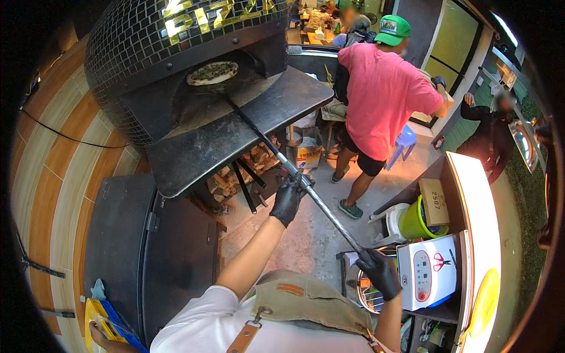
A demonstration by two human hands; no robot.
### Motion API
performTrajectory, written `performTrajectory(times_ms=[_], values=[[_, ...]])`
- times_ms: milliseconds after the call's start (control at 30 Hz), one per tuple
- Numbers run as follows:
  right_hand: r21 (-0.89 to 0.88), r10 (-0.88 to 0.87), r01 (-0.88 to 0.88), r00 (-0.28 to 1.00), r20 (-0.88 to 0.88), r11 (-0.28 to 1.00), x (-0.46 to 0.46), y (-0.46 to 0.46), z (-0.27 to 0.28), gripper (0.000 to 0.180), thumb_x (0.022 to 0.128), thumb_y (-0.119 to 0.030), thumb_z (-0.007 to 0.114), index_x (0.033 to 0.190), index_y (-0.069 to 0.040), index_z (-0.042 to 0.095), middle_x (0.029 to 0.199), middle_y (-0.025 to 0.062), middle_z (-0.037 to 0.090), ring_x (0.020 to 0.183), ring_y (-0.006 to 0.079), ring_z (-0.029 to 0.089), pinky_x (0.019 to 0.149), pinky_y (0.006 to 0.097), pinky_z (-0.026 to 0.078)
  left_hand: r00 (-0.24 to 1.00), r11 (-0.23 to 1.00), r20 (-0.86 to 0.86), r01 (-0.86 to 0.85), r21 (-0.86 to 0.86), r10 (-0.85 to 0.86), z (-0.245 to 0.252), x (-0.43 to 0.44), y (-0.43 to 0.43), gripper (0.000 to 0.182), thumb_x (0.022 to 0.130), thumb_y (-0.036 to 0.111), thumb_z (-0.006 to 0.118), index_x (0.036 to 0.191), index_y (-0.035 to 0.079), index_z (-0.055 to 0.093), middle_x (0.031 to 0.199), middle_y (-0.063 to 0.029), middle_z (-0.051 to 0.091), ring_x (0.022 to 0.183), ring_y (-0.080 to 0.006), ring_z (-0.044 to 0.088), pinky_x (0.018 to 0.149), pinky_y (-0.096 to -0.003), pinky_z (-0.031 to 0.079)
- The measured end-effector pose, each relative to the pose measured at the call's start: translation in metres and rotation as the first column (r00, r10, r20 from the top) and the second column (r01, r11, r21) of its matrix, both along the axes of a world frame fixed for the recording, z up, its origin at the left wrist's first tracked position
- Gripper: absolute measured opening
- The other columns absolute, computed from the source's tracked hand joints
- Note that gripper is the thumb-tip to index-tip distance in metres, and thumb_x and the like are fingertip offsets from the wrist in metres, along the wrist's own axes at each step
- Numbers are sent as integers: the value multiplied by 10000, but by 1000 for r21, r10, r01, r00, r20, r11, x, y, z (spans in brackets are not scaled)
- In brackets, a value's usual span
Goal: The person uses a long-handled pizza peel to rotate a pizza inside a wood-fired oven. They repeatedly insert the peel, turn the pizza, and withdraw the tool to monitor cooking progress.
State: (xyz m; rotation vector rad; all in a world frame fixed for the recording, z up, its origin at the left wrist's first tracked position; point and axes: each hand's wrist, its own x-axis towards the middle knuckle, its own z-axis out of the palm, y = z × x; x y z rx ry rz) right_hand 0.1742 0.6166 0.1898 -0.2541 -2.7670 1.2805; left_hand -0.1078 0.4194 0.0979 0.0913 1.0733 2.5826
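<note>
My left hand point(289, 200), in a black glove, grips the middle of a long metal peel handle point(324, 206). Around the handle's near end closes my right hand point(379, 270), also black-gloved. The pole runs up and left across the dark oven ledge point(287, 103) into the oven mouth. A round pizza point(212, 73) with a pale crust and dark green topping appears at its far end, inside the opening. Whether the pizza rests on the peel's head or on the oven floor, I cannot tell. Black mosaic tiles cover the domed pizza oven point(128, 57).
Split firewood point(247, 170) lies beneath the ledge. A person in a pink shirt point(382, 101) stands beyond, turned away. To my right are a white machine point(426, 271), a lime-green bucket point(412, 218) and a lit counter point(479, 212). Another person's hand point(100, 337) holds a yellow-and-blue item, lower left.
</note>
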Motion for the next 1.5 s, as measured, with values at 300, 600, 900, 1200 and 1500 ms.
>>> performTrajectory(times_ms=[300, 600, 900, 1200, 1500], values=[[87, 9, -10, 1000, 15, 996, -88, -61, 6, 328, 922, -258, 665, 1147, -19, 652, 874, 259, 682, 824, 430, 672, 722, 477, 518, 998, 996, -56, -1, -93, -5, -1, -47, -16, 310, 1030, 342, 520, 989, 53, 623, 829, -77, 642, 779, -212, 650, 678, -341, 566], [-22, 37, -41, 987, -156, 999, -161, -85, -42, 269, 941, -294, 627, 1110, -88, 660, 877, 259, 669, 841, 467, 640, 725, 515, 509, 1000, 984, 24, 7, -175, -3, 9, -57, -41, 245, 1047, 236, 513, 1098, 26, 628, 940, -90, 667, 857, -182, 652, 739, -318, 555], [-105, 134, -142, 988, -74, 984, -121, -32, -35, 414, 894, -284, 732, 1168, 20, 669, 972, 240, 709, 860, 322, 704, 817, 383, 526, 1000, 992, 18, 24, -121, -22, 3, -33, -26, 255, 1050, 250, 528, 1109, 14, 605, 982, -105, 671, 947, -229, 694, 840, -322, 577], [59, -5, 6, 1000, -22, 998, -19, -8, 17, 354, 872, -227, 742, 1142, -5, 688, 904, 228, 714, 791, 353, 709, 733, 399, 540, 999, 997, 0, -40, 58, 40, 21, -8, -3, 219, 1058, 195, 487, 1145, 9, 563, 963, -106, 636, 972, -240, 655, 934, -398, 562], [127, -11, 20, 997, -71, 992, -70, -37, -9, 354, 879, -235, 722, 1139, 1, 683, 871, 255, 685, 799, 409, 690, 706, 430, 533, 999, 996, -39, -19, -84, 16, 10, -31, -14, 319, 1062, 296, 478, 1116, 8, 602, 956, -104, 661, 890, -212, 648, 750, -325, 527]])
